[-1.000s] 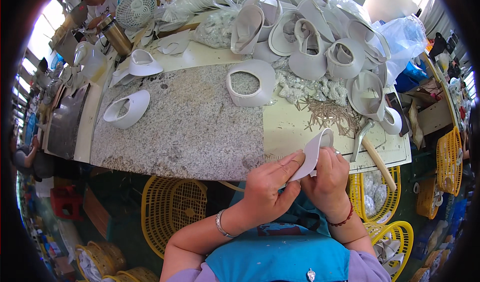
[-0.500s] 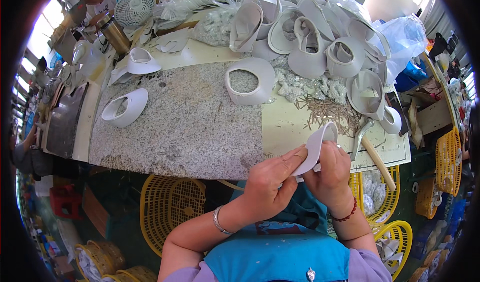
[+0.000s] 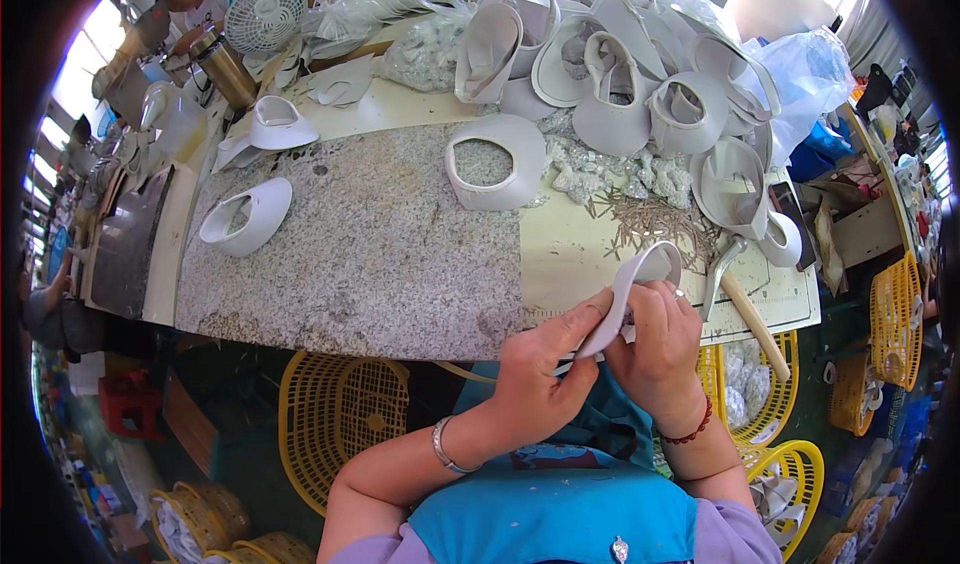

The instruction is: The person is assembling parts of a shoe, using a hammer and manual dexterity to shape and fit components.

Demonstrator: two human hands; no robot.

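Observation:
A curved white shoe-upper piece (image 3: 636,282) is held at the near edge of the workbench by both hands. My left hand (image 3: 545,369) pinches its lower end from the left, thumb along the strip. My right hand (image 3: 657,349) grips it from the right with fingers curled around the fold. A hammer with a wooden handle (image 3: 748,316) lies just right of my right hand. A scatter of small nails (image 3: 650,219) lies on the pale board behind the piece.
A granite slab (image 3: 370,254) carries three formed white uppers (image 3: 495,159). A large heap of white uppers (image 3: 620,74) fills the back right. A fan (image 3: 262,9) and metal flask (image 3: 225,69) stand far left near another person. Yellow baskets (image 3: 340,414) sit below the bench.
Both hands have turned the white piece, bending it so its upper end now curls into a loop. The hands stay at the same spot by the bench edge.

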